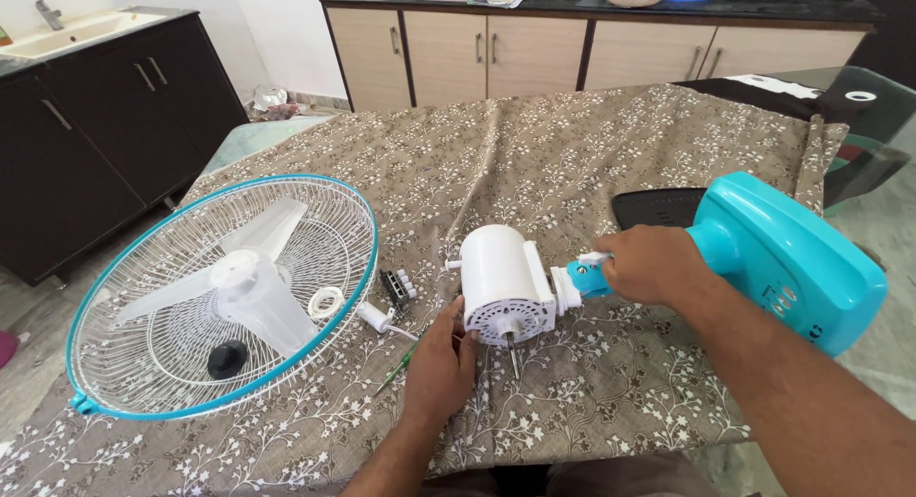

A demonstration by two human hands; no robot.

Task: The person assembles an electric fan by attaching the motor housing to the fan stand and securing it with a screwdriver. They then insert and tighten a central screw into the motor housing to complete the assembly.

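The left hand (441, 362) rests its fingertips against the lower front edge of the white cylindrical plastic fan motor housing (500, 283), which lies on its side near the middle of the table (572, 144), on a brown cloth with a white floral print (534, 154). Its grip is loose: the fingers are half curled and press on the housing without wrapping it. A thin metal shaft (513, 357) sticks out of the housing's perforated face, toward the person.

The right hand (655, 264) is closed around the turquoise plastic neck joint (584, 278) just beside the housing, where the motor meets the turquoise fan base (797, 258); the fingers curl fully round the joint. The base hangs over the right edge of the table.

To the left lies a round white wire fan guard with a turquoise rim (221, 297), holding a translucent 3-blade fan propeller (239, 273), a black round cap (227, 360) and a small white ring (325, 301). Between guard and motor sit a small black part with white buttons (398, 286), a white plug (374, 316) and a green-handled screwdriver (399, 367), the last just beside the left hand.
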